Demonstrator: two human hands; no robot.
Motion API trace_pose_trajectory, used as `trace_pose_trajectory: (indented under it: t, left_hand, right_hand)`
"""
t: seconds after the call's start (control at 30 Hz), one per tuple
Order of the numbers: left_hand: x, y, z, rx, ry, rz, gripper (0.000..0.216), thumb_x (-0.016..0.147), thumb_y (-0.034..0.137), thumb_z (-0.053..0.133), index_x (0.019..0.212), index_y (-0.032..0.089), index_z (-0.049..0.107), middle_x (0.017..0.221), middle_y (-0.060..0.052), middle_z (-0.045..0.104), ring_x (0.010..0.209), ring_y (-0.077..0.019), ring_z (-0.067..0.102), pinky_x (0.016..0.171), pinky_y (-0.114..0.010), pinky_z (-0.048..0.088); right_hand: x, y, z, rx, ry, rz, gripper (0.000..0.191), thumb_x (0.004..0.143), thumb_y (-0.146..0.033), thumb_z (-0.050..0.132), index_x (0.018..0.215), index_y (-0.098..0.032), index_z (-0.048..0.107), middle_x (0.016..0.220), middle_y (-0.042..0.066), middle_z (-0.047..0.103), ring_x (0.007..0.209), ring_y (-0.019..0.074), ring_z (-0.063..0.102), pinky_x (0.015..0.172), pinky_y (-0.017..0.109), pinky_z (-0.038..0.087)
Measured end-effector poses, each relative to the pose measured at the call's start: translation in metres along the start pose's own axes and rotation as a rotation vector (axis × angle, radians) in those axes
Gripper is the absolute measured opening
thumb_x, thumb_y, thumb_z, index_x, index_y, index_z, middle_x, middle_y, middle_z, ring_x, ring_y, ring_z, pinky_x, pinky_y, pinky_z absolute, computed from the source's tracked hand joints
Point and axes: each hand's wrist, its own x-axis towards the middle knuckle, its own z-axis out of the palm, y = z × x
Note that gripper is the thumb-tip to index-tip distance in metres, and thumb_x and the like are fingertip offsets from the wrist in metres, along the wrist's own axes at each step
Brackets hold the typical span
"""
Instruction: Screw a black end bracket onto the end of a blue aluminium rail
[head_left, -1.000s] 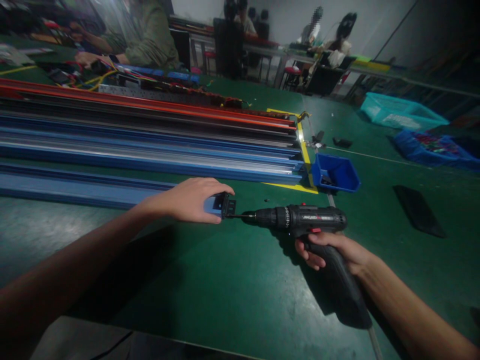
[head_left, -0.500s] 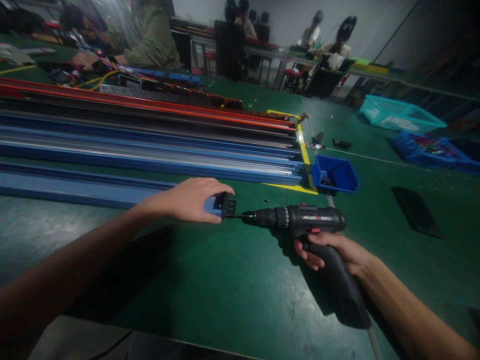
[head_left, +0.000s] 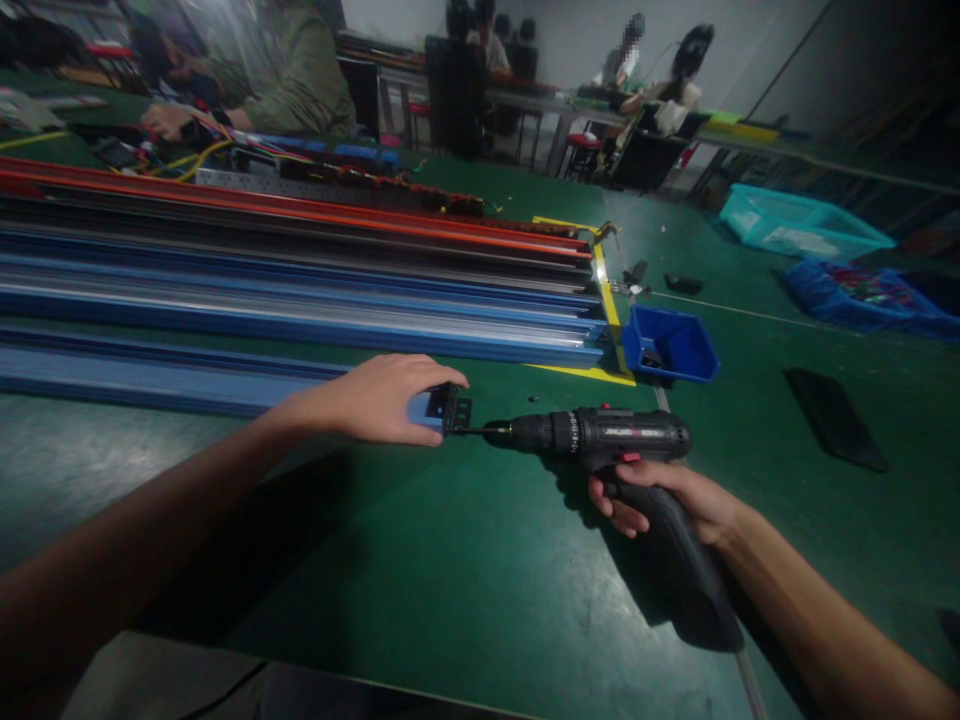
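Observation:
My left hand is closed around the right end of a long blue metal profile, its thumb and fingers gripping either side. A black end cap sits on that end, partly behind my fingertips. My right hand is wrapped round the handle of a black power drill, with the index finger by the trigger. The drill points left, and its thin bit meets the lower part of the end cap. A small black screw-like piece lies on the table just above the chuck.
More blue profiles and orange ones lie lengthwise behind. A blue bin holds small dark parts. To the right are a dark flat object, a teal basket and a blue tray. A co-worker's sleeve shows across the table.
Almost nothing differs. Both hands, the drill and the profile keep their places, with the bit still against the end cap; the view has shifted very slightly.

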Motion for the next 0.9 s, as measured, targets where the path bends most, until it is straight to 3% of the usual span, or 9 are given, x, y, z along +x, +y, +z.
trace_pose_trajectory:
  t: [0.9]
  left_hand:
    - [-0.0001,-0.0002,0.0002,0.017,-0.005,-0.004,0.074,0.090,0.063,0.076,0.155,0.034,0.056,0.153,-0.006,0.067,0.139,-0.0328,0.064,0.117,-0.047,0.050]
  right_hand:
    - [0.0011,0.0013,-0.0023,-0.013,0.006,-0.001,0.033,0.103,-0.037,0.078,0.109,-0.005,0.084,0.095,0.011,0.079,0.064,0.0076,0.066,0.069,0.021,0.060]
